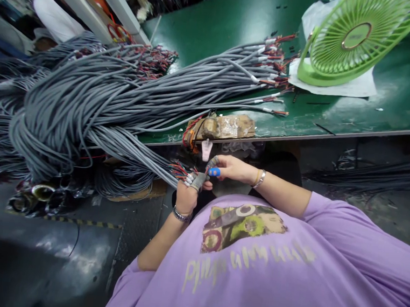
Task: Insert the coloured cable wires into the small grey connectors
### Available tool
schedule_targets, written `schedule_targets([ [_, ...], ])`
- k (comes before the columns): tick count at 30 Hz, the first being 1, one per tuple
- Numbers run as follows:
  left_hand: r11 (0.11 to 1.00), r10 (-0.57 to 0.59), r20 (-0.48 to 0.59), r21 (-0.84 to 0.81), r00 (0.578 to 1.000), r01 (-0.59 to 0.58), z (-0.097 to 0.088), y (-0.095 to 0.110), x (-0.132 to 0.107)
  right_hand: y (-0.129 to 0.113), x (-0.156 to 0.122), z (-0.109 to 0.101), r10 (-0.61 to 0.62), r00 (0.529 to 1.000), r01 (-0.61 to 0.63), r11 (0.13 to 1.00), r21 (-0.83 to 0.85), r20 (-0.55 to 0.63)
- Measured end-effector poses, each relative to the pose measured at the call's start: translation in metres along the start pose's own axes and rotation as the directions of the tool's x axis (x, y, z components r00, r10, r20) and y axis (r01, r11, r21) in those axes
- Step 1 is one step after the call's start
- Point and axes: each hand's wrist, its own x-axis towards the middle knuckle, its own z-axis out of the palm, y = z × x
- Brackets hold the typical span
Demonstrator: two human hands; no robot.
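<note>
My left hand [187,194] is closed around the stripped ends of a few grey cables [155,166], whose red and dark inner wires stick out past my taped fingers. My right hand [230,168], with a blue finger cot on one fingertip, pinches at those wire tips just to the right of the left hand. Both hands work below the bench edge, in front of my purple shirt. The cables run left into a large grey bundle [89,98] draped over the green bench [369,113].
A green desk fan [353,40] stands on white paper at the back right. A taped brown block [224,127] with red wire loops sits at the bench edge above my hands. More cable coils hang at the left. The dark floor lies below.
</note>
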Motion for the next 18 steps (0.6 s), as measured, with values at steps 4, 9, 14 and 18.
schedule_targets([
  [4,0.999,0.047,0.042,0.003,0.998,-0.047,0.001,-0.002,0.0,0.014,-0.001,0.021,-0.087,0.97,0.121,0.982,0.142,-0.227],
  [9,0.992,0.006,0.287,0.12,0.958,-0.042,-0.007,0.006,-0.003,0.015,0.003,0.03,-0.032,0.999,0.035,0.979,0.2,-0.019],
  [14,0.995,0.078,0.207,0.052,0.975,-0.091,-0.008,-0.003,-0.008,0.01,0.008,0.028,0.02,0.999,-0.012,0.987,0.16,-0.049],
  [18,0.989,0.137,0.068,-0.059,0.988,-0.133,-0.007,-0.012,-0.007,0.013,0.005,0.025,0.075,0.996,-0.057,0.951,0.303,-0.047],
])
